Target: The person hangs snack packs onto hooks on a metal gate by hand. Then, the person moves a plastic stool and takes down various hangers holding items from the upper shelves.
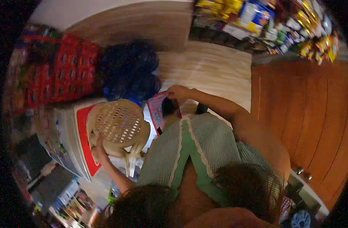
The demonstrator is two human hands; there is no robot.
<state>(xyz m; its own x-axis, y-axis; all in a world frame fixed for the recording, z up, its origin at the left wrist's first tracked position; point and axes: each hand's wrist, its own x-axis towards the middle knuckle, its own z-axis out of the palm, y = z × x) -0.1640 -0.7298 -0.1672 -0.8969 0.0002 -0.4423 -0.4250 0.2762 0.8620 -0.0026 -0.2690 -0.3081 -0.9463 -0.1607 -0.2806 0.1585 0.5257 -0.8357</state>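
A beige plastic chair (pixel 119 121) with a perforated surface stands at the left of centre. My left hand (pixel 101 146) is at its near left edge, fingers against the plastic; the grip itself is blurred. Near the middle, my right hand (pixel 177 92) is closed on the top corner of a red and white patterned cloth (pixel 155 110), which hangs down in front of my body. Part of the cloth is hidden behind my clothing and a dark shape.
Red crates (pixel 73 66) and dark blue bottles (pixel 132 68) are stacked at the upper left. A white box with a red band (pixel 86 136) is beside the chair. Colourful packets (pixel 254 19) fill the upper right, above wooden doors (pixel 303 117).
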